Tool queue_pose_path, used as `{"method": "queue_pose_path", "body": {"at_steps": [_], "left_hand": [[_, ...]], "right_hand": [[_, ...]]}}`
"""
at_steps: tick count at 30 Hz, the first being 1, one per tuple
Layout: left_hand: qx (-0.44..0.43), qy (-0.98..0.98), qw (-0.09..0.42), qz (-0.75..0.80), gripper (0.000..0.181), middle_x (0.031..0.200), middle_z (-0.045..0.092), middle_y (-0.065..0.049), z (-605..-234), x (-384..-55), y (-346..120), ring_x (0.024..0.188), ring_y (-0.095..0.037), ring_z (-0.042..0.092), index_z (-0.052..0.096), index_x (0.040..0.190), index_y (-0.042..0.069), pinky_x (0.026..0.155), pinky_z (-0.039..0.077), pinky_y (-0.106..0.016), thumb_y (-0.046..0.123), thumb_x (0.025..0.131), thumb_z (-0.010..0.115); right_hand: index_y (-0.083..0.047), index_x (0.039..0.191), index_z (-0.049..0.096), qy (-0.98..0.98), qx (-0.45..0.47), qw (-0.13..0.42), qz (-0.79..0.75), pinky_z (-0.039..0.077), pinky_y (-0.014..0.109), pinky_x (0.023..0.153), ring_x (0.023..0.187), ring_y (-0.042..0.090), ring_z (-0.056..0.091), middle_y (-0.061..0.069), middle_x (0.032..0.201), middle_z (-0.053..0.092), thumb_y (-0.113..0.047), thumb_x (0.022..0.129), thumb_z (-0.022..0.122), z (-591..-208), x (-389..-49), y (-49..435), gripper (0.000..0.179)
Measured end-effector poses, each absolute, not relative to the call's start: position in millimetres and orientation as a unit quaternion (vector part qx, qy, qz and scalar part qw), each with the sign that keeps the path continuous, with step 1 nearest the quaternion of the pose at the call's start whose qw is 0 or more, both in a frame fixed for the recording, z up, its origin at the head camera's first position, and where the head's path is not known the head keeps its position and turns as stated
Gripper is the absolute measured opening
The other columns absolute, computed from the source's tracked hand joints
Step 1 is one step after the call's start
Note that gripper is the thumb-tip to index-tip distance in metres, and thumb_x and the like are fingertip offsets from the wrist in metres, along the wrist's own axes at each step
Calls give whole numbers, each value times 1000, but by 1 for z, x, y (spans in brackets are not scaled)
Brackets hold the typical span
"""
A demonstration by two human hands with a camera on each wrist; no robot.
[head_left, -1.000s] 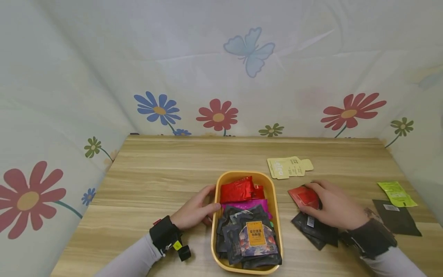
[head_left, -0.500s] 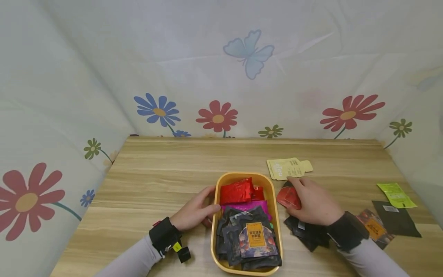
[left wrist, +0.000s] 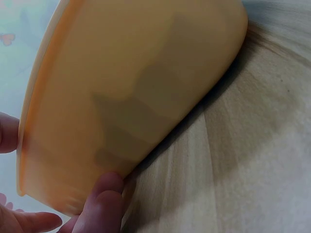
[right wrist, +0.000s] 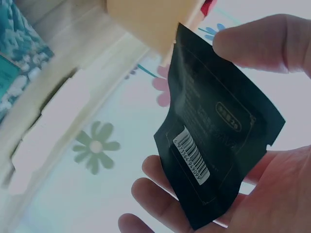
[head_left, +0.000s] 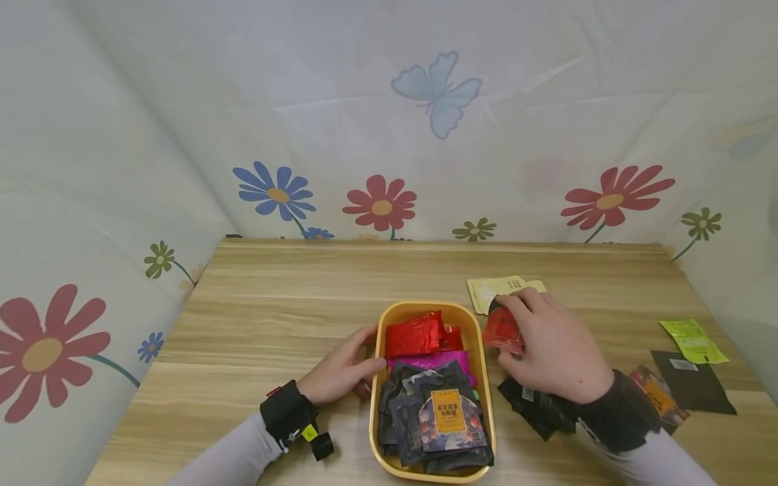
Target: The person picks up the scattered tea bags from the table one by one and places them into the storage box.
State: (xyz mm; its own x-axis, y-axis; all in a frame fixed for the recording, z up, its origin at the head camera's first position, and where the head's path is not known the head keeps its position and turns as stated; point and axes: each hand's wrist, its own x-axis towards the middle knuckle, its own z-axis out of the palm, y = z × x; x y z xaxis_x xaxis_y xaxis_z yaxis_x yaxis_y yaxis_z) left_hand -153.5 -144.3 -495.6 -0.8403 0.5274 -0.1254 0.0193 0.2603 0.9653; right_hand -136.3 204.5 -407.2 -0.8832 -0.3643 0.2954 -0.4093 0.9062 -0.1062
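Observation:
My right hand (head_left: pixel 559 351) holds a flat tea-bag-like sachet (head_left: pixel 503 329) between thumb and fingers, just beside the container's right rim. Its red front shows in the head view; the right wrist view shows the sachet's black back (right wrist: pixel 214 116) with a barcode. At the left side of the yellow plastic container (head_left: pixel 431 307), my left hand (head_left: pixel 340 368) grips the wall, thumb at the rim and fingers against the outer side. Inside lie red foil packets (head_left: pixel 415 335), a magenta packet (head_left: pixel 450 359) and several black sachets, the top sachet (head_left: pixel 450 412) bearing an orange label.
Black sachets (head_left: pixel 537 405) lie under the right hand. To the right are an orange-labelled sachet (head_left: pixel 659 398), a dark sachet (head_left: pixel 699 385) and a yellow-green packet (head_left: pixel 693 339). A pale yellow card-like packet (head_left: pixel 486 291) lies behind. A flowered cloth (head_left: pixel 516 169) backs the table.
My right hand has moved left with the red-fronted sachet, off the black sachets and up to the container, tilting it upright. The orange-labelled sachet came into view behind the wrist. My left hand stays put.

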Motion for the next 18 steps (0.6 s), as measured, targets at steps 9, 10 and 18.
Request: {"method": "queue_pose_path", "body": {"at_steps": [9,10,18], "left_hand": [[178,767,219,576,68,150,42,-10,-494,-154,-145,74,-25,69,30,157,16,58,58,-43,29,97,59],[177,768,219,575,68,150,42,-10,-493,-154,-145,74,-25,69,30,157,16,58,58,-43,29,97,59],[175,768,223,575,68,151,40,-9,-494,-154,-144,73,-26,69,30,157,18,58,58,-43,31,97,59]], "right_hand": [[-10,131,62,-945,246,191,103,53,40,73,97,21,55,4,121,58,-43,64,79,-387,-120,198,76],[-13,132,61,-941,261,182,120,53,39,76,100,18,54,2,125,57,-44,65,79,-387,-117,195,77],[-29,145,52,-879,394,126,237,48,39,98,127,6,41,-11,146,45,-45,72,79,-395,-94,161,79]]}}
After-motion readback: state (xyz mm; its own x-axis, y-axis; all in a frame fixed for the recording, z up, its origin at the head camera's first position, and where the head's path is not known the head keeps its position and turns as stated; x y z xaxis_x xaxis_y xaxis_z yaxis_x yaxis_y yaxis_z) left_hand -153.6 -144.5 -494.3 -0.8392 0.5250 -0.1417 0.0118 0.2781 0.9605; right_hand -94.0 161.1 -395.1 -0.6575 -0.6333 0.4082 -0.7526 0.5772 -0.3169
